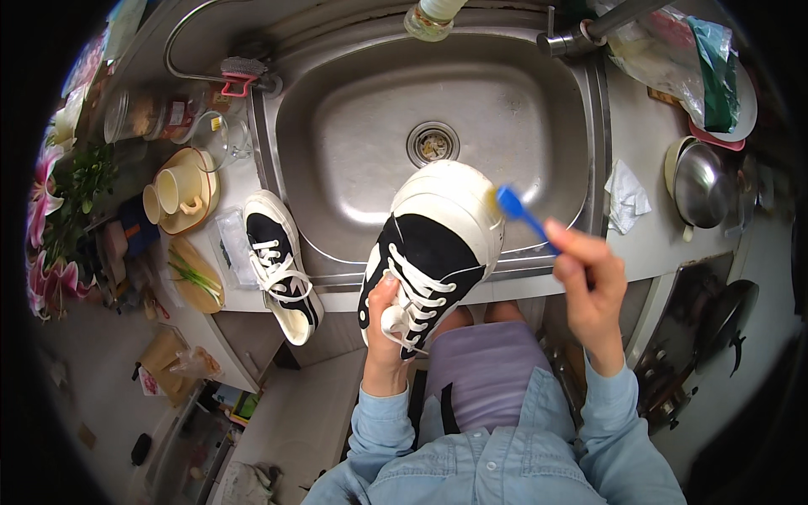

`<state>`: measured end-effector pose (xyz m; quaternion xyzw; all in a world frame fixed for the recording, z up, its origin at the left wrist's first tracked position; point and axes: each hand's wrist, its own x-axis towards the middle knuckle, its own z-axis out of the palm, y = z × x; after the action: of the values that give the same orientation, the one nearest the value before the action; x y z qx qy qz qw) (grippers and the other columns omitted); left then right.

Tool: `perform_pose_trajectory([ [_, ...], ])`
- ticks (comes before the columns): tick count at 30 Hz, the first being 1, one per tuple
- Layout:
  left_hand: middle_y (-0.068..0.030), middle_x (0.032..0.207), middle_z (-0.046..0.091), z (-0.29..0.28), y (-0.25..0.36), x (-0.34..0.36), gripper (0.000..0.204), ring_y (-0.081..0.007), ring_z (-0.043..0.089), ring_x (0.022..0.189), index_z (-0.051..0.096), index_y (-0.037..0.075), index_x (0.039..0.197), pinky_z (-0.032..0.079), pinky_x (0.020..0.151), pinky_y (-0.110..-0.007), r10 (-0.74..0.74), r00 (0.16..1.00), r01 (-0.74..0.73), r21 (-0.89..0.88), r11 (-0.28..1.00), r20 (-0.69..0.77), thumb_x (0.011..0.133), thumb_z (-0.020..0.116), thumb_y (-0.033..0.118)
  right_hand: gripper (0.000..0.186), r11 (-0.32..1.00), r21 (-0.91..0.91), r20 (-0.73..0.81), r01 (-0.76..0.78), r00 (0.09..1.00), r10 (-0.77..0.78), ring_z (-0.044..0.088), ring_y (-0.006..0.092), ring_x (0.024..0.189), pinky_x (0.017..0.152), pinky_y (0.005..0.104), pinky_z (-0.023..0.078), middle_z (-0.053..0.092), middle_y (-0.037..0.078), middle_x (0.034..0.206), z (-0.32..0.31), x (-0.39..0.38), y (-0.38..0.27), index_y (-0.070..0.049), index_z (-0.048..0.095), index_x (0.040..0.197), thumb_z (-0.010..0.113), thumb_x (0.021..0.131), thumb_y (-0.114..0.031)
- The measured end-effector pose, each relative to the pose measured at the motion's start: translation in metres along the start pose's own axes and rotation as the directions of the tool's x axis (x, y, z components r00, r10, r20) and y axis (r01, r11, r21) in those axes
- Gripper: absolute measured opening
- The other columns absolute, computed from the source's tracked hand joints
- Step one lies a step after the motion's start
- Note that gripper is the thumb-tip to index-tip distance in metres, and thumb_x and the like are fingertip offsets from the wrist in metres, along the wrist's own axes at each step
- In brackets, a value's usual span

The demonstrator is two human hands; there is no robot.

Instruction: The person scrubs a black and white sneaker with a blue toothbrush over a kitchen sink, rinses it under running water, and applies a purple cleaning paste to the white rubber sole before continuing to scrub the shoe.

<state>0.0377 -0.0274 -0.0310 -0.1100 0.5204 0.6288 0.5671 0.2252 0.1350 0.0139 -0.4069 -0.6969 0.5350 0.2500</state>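
- Black and white shoe (433,252) is up in the air, over the front edge of the sink (353,109). Its big white toe points at the drain (433,145), and its white laces (421,286) hang loose near the hand.
- Left hand (383,341) is holding this shoe. The thumb presses near the laces. The other fingers are mostly hidden by the shoe, so I cannot tell just how they bend.
- Right hand (592,290) is pinching a blue brush (523,215) by the end of its handle, with the thumb and first finger. The rest of the fingers are curled in.
- The head of the brush is at the right side of the white toe. It looks like it is touching.
- Another shoe (268,231), black and white too, sits on the counter (242,178) left of the sink. Its toe points away from the person, and its heel sticks out past the counter's edge.
- Next to that shoe is a clear plastic box (231,244). Green stalks (192,273) lie on a round wooden board (187,295) close by.
- A crumpled white tissue (625,202) lies right of the sink, near a shiny metal bowl (701,181).
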Motion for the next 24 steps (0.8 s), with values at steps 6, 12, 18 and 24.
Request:
perform_pose_trajectory([
  [6,-0.0198,0.134,0.062,-0.006,-0.002,-0.005,0.058,-0.0284,0.063,0.121,0.047,-0.006,0.143,0.049,0.106,-0.039,-0.099,0.992,0.099,-0.002,0.995,0.083,0.096,0.049,0.027,0.029,0.992,-0.119,0.034,0.035,0.999,-0.031,0.073,0.0198,0.085,0.075,0.0286,0.055,0.075,0.012,0.115,0.011,0.012,-0.005,-0.001,0.069,0.121,0.059,0.094,0.006],
  [12,-0.0156,0.131,0.064,-0.002,-0.002,-0.005,0.049,-0.0219,0.063,0.118,0.056,-0.007,0.135,0.045,0.104,-0.033,-0.019,0.981,0.039,-0.102,0.994,0.193,0.1,0.044,0.025,0.031,0.941,0.196,-0.145,-0.277,0.94,0.307,0.046,0.0031,0.059,0.053,0.0215,0.035,0.053,-0.005,0.068,0.0,0.032,0.016,-0.007,0.063,0.133,0.055,0.104,-0.014],
  [18,-0.0169,0.132,0.064,-0.01,0.005,0.007,0.051,-0.024,0.065,0.117,0.053,-0.007,0.138,0.049,0.103,-0.035,0.009,0.961,0.055,-0.226,0.973,0.275,0.1,0.044,0.026,0.024,0.935,0.084,-0.192,-0.345,0.915,0.355,0.036,0.0035,0.057,0.052,0.0232,0.026,0.042,-0.005,0.064,-0.035,0.034,0.055,-0.006,0.061,0.118,0.052,0.106,-0.025],
  [24,-0.0172,0.127,0.067,-0.027,0.006,0.032,0.05,-0.0262,0.066,0.115,0.056,-0.006,0.134,0.049,0.103,-0.036,-0.02,0.979,0.066,-0.226,0.972,0.203,0.097,0.048,0.026,0.026,0.825,-0.522,-0.315,-0.215,0.948,0.048,0.061,0.033,0.066,0.063,0.0419,0.046,0.061,0.014,0.072,-0.038,0.115,0.08,-0.006,0.055,0.102,0.058,0.101,-0.032],
])
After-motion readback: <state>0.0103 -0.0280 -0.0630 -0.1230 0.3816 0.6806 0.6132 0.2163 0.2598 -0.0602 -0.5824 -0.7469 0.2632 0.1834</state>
